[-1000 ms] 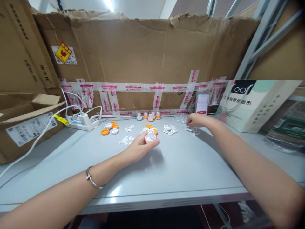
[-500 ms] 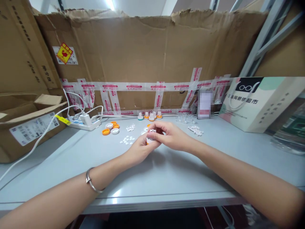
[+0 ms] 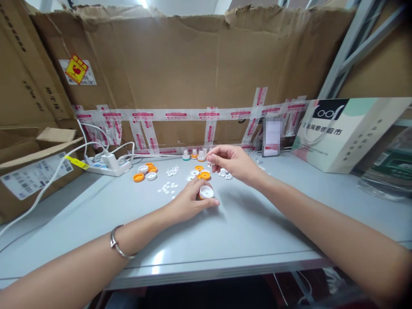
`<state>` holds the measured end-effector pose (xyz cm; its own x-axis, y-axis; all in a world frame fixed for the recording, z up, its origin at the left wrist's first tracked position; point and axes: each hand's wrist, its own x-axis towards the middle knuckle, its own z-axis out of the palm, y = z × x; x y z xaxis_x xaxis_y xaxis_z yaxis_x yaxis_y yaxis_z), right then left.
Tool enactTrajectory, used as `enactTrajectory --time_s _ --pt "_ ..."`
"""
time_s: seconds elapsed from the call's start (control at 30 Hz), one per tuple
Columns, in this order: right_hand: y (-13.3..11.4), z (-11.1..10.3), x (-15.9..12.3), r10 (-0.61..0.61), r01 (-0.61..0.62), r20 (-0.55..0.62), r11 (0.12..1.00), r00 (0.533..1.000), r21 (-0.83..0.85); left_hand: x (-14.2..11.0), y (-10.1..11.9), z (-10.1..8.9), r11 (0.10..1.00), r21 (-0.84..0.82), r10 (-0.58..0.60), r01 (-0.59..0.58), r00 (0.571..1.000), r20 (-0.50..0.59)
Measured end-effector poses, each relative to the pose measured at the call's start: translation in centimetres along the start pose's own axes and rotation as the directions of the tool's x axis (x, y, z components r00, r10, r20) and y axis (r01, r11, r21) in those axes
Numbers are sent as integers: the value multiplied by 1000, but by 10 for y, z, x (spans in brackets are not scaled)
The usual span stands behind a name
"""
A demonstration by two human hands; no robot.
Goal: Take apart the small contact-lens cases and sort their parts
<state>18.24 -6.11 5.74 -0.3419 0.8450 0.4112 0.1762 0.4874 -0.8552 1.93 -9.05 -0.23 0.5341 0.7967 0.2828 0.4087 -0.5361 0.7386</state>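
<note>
My left hand point(image 3: 189, 201) wraps its thumb and fingers round a round white-and-orange plastic cap point(image 3: 206, 192), its white inside facing up. Farther back and above the table, my right hand point(image 3: 230, 162) pinches a small white plastic piece point(image 3: 211, 163), mostly hidden by the fingertips. Between the hands lie orange rings point(image 3: 205, 175) and white rings point(image 3: 194, 172). Small white pieces point(image 3: 225, 174) lie beneath my right hand. To the left are small white discs point(image 3: 168, 187), a heap of small white parts point(image 3: 173, 171), and more orange caps point(image 3: 138, 177) and white caps point(image 3: 151, 176).
Finished-looking domed pieces point(image 3: 194, 154) stand at the back, with clear cups point(image 3: 256, 157) partly behind my right hand. A phone point(image 3: 272, 137) leans upright beside a paper bag point(image 3: 341, 133). A power strip point(image 3: 111, 169) with cables and an open carton point(image 3: 38, 180) occupy the left.
My hands have moved apart. The right hand has lifted away, back and slightly right, with a small white piece; the left keeps the cap, now uncovered. The view has shifted slightly.
</note>
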Motion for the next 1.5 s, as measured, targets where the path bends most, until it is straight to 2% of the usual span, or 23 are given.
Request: enactTrajectory --time_s 0.13,0.23,0.33,0.47,0.57,0.63,0.73,0.8,0.83,0.93,1.0,1.1,1.17,1.33,1.5 --pt "-6 5 -6 -7 6 58 1000 998 1 1 -5 0 988 141 -56 56 998 -5" --pt "-11 9 -10 -1 1 116 1000 993 5 2 -7 1 986 151 -65 65 998 -8" --pt "-18 14 -15 -54 50 119 998 991 38 3 -11 2 989 134 -58 60 998 -20" --pt "-30 19 -24 -127 121 63 989 990 88 2 -13 0 991 130 2 3 999 -36" --pt "-35 20 -28 -150 149 12 985 989 86 -1 -4 -5 982 161 116 -95 985 -127" --pt "-35 21 -29 -151 152 -21 985 988 77 -3 6 -12 964 201 222 -174 943 -248" --pt "-30 23 -29 -138 143 -58 986 989 85 -7 21 -23 911 306 394 -276 800 -452" --pt "-26 26 -28 -117 123 -63 986 991 110 -9 26 -28 872 377 476 -311 714 -513" --pt "-25 27 -28 -99 105 -57 987 994 124 -9 28 -30 856 407 504 -320 692 -516" --pt "-23 31 -29 -49 53 -32 986 998 161 -10 28 -33 807 482 569 -342 669 -478" --pt "-24 32 -30 -36 39 -22 982 999 185 -10 29 -35 776 526 607 -348 638 -474" --pt "-27 33 -32 -55 59 -23 970 998 236 -11 30 -40 743 586 644 -324 584 -494" --pt "-29 32 -33 -71 76 -30 962 997 261 -12 31 -43 729 613 657 -305 565 -499" --pt "-30 30 -32 -59 68 -38 952 998 300 -13 29 -46 679 663 696 -315 563 -445" --pt "-26 28 -29 -26 27 -5 974 1000 223 -12 26 -45 595 728 747 -341 569 -343"
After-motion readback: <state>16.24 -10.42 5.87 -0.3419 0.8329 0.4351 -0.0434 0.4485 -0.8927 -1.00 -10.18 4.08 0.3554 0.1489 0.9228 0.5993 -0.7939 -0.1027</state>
